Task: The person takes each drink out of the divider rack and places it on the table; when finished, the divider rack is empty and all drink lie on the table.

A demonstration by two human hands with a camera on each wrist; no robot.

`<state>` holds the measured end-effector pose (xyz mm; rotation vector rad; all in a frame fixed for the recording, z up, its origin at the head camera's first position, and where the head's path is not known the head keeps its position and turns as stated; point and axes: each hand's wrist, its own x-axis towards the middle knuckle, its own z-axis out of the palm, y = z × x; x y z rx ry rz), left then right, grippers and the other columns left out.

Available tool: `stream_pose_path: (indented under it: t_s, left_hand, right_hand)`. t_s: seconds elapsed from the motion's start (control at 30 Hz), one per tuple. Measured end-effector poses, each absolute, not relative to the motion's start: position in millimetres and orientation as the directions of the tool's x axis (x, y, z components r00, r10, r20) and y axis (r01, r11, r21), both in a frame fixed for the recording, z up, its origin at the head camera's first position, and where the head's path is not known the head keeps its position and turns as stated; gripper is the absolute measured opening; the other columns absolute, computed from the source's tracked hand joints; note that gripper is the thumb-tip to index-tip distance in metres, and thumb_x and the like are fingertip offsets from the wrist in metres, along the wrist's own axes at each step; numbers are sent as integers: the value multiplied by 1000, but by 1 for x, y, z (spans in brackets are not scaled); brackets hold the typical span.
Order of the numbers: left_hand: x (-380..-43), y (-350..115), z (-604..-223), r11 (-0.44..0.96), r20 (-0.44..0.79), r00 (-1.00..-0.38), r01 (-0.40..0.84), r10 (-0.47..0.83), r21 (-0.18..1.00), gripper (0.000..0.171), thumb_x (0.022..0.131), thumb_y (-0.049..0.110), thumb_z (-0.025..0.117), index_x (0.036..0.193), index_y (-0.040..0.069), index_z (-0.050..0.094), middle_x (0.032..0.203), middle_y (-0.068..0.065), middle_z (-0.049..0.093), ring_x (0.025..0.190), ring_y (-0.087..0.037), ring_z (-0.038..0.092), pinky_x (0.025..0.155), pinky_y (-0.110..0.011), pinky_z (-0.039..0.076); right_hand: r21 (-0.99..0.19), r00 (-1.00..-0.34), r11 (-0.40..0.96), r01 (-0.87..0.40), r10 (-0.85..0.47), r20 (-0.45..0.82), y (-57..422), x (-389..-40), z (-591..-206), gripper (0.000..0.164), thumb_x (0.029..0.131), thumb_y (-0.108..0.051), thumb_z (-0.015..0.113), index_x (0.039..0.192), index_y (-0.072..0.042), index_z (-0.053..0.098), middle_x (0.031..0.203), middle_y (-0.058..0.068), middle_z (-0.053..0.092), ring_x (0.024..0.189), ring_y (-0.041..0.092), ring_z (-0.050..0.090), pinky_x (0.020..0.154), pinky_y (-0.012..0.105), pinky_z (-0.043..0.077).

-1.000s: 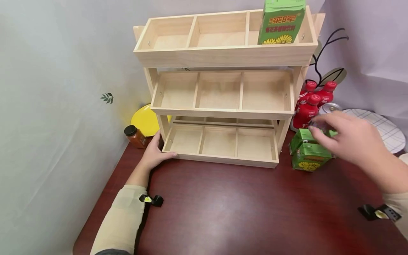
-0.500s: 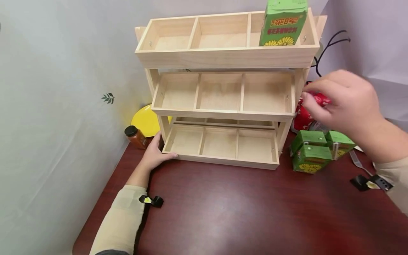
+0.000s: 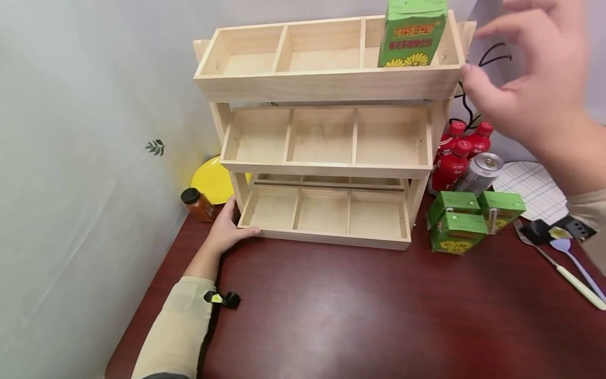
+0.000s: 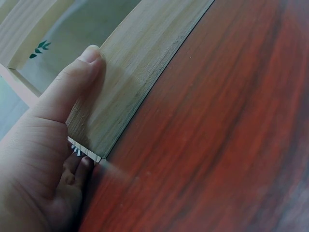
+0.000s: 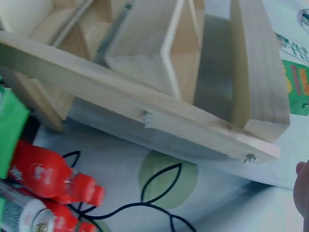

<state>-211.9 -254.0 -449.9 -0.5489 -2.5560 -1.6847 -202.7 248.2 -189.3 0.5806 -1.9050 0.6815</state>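
A three-tier wooden shelf [image 3: 326, 85] stands on the dark red table, each tier split by dividers. My left hand [image 3: 221, 231] grips its bottom left corner; in the left wrist view the thumb [image 4: 79, 79] lies on the front board while the other fingers are round the side end, partly hidden. A green drink carton [image 3: 412, 39] is upright in the right compartment of the top tier. My right hand [image 3: 544, 79] is raised beside that tier's right end, fingers bent and apart from the thumb, holding nothing. Only a sliver of it shows in the right wrist view.
Right of the shelf stand several green cartons [image 3: 459, 231], red bottles [image 3: 452, 166] and a silver can [image 3: 483, 171]. A checked plate [image 3: 532, 189], a fork [image 3: 544, 252] and a purple-handled utensil [image 3: 575, 260] lie beyond. Left are a black-lidded jar [image 3: 198, 205] and yellow plate [image 3: 213, 181].
My right hand has risen from over the green cartons, past the red bottles, to the shelf's top right end. The left hand stays at the bottom corner; the view shifts slightly.
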Motion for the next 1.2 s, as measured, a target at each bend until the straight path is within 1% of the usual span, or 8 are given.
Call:
stream_pose_path:
  t_s: [0.17,0.37,0.43,0.57,0.67,0.87,1.03,1.2]
  left_hand:
    - [-211,-255,-452,332,213,-937,301,277,894,109,64,6,91,152,8,26,148,-13,38,132,-27,40,105,-40,34]
    - [-210,-255,-453,330,221,-936,308,274,893,109,63,6,91,151,8,27,147,-15,39,131,-28,41,104,-36,35]
    - [-210,-254,-452,332,223,-936,309,274,891,109,63,7,91,151,8,27,147,-15,39,131,-29,42,103,-36,35]
    - [-211,-252,-452,331,224,-935,311,276,891,109,63,5,91,151,8,26,147,-15,39,131,-31,41,104,-39,35]
    - [-209,-252,-452,335,216,-936,304,277,892,110,63,6,91,151,9,26,148,-14,38,131,-30,41,105,-44,34]
    - [-207,-254,-451,340,220,-936,309,276,888,110,63,7,91,151,9,26,147,-15,39,130,-30,42,104,-42,35]
    - [-207,-256,-451,327,221,-936,306,273,894,109,63,5,91,151,8,27,146,-17,39,130,-32,42,102,-32,36]
    - [-207,-254,-452,323,220,-935,307,280,895,109,64,6,91,151,7,26,147,-17,38,131,-31,42,104,-44,34]
  right_hand:
    - [-160,-469,774,-612,-193,862,248,-212,-172,54,84,-28,59,137,-24,54,136,-21,43,124,3,39,95,14,35]
    - [-178,-450,737,-652,-187,873,234,-224,-166,47,85,-27,60,132,-26,57,110,-32,45,87,-3,47,79,11,34]
    - [-252,-509,720,-646,-161,846,228,-226,-166,47,86,-24,62,133,-23,55,111,-28,48,90,-1,49,83,12,35]
    - [-462,-726,717,-522,-88,683,219,-225,-170,67,85,-26,66,144,-26,35,136,-5,47,119,8,49,102,21,35]
    - [-493,-809,757,-429,-79,583,217,-227,-177,71,86,-32,65,145,-31,25,139,3,47,124,9,46,100,20,34]
    - [-470,-829,770,-431,-132,543,213,-232,-175,65,88,-35,63,143,-34,30,137,3,52,129,9,43,108,34,30]
    - [-546,-859,727,-415,-116,499,209,-234,-171,65,87,-29,68,142,-32,32,139,2,50,128,8,43,107,27,29]
    - [-555,-850,717,-422,-101,517,209,-232,-175,70,87,-29,69,143,-33,27,139,0,51,126,5,45,98,19,34]
